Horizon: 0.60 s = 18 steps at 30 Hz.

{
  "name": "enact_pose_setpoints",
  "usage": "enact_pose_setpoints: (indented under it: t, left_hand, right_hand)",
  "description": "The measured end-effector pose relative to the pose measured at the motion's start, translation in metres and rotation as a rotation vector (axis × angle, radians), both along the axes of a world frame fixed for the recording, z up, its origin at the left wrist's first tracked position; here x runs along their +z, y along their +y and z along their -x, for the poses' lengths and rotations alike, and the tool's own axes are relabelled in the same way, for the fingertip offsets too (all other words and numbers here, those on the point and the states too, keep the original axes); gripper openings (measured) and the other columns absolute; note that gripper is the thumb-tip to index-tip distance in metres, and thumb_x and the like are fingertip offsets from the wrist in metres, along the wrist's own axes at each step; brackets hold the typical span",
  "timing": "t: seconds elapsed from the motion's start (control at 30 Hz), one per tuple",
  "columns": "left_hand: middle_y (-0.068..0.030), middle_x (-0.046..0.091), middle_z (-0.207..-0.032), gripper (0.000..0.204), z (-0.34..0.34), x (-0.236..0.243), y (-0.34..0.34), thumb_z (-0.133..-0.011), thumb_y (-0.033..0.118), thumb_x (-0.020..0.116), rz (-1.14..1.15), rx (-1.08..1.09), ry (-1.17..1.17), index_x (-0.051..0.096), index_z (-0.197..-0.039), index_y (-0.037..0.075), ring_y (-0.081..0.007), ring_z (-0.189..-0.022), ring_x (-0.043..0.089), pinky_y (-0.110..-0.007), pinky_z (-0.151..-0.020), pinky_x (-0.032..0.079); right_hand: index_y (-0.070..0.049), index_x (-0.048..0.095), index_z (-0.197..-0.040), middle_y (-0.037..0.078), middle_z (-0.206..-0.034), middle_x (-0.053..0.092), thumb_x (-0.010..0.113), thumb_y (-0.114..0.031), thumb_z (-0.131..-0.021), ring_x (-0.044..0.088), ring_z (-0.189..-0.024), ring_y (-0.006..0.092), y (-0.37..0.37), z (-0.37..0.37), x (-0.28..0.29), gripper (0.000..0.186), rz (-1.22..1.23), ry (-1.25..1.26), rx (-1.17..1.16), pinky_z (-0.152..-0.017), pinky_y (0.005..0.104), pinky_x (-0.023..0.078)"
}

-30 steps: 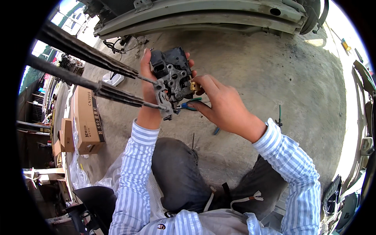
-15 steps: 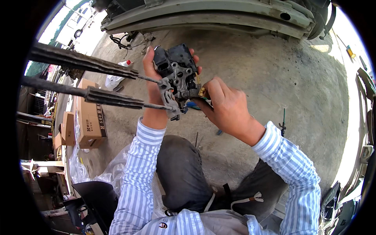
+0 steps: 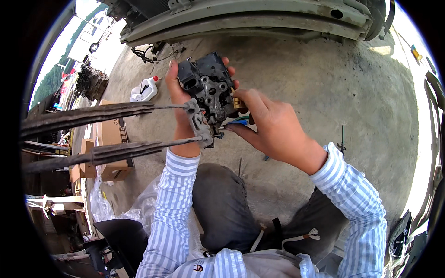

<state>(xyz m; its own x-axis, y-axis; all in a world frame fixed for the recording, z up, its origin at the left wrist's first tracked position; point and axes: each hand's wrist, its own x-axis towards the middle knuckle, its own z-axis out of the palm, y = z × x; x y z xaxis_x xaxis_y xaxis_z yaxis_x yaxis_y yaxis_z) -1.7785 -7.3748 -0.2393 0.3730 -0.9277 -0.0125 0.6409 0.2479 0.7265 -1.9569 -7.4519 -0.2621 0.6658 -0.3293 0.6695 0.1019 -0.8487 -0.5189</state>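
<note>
A car door latch [image 3: 214,90], black plastic and grey metal, rests in my left hand [image 3: 174,83]. The fingers of that hand wrap round its back and show past its far right edge. Two cables [image 3: 106,150] in dark, ribbed sleeves run from the latch off to the left. My right hand [image 3: 280,123] is closed at the latch's right side. Between its thumb and fingers is a blue-and-green-handled tool [image 3: 238,121], mostly hidden, its thin tip close to the latch's lower end. The index finger lies against a brass-coloured piece [image 3: 237,102] on the latch's edge.
A vehicle's bare bumper beam [image 3: 241,23] spans the far side. Cardboard boxes [image 3: 113,134] and a white jug [image 3: 144,89] with a red cap stand at left on the concrete floor [image 3: 333,88]. Clear plastic wrap [image 3: 146,201] and a black panel [image 3: 123,236] lie nearer.
The cables' sleeved ends have swung lower in view. My right thumb has shifted left under the latch's lower end, and more of the blue-and-green tool shows.
</note>
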Motion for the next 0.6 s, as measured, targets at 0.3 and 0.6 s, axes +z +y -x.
enact_pose_setpoints:
  t: [0.3, 0.6]
  left_hand:
    - [-0.0188, 0.066, -0.121, 0.087, 0.0, 0.007, -0.003, -0.095, 0.073, 0.036, 0.119, 0.037, -0.028, 0.059, -0.128, -0.004, -0.0324, -0.103, 0.066, -0.046, -0.087, 0.058]
    - [-0.0202, 0.068, -0.112, 0.089, 0.005, 0.009, -0.008, -0.094, 0.074, 0.037, 0.049, 0.191, -0.035, 0.06, -0.126, -0.005, -0.033, -0.094, 0.069, -0.043, -0.083, 0.059]
  right_hand:
    - [-0.003, 0.054, -0.107, 0.01, -0.087, 0.059, 0.084, -0.015, -0.074, 0.065, -0.069, 0.0273, 0.014, 0.006, 0.002, 0.046, 0.053, 0.056, -0.067, -0.056, 0.0376, 0.05]
    - [-0.004, 0.051, -0.108, 0.01, -0.091, 0.055, 0.085, -0.023, -0.07, 0.065, -0.074, 0.0249, 0.018, 0.006, 0.006, 0.054, 0.079, 0.1, -0.097, -0.058, 0.0362, 0.051]
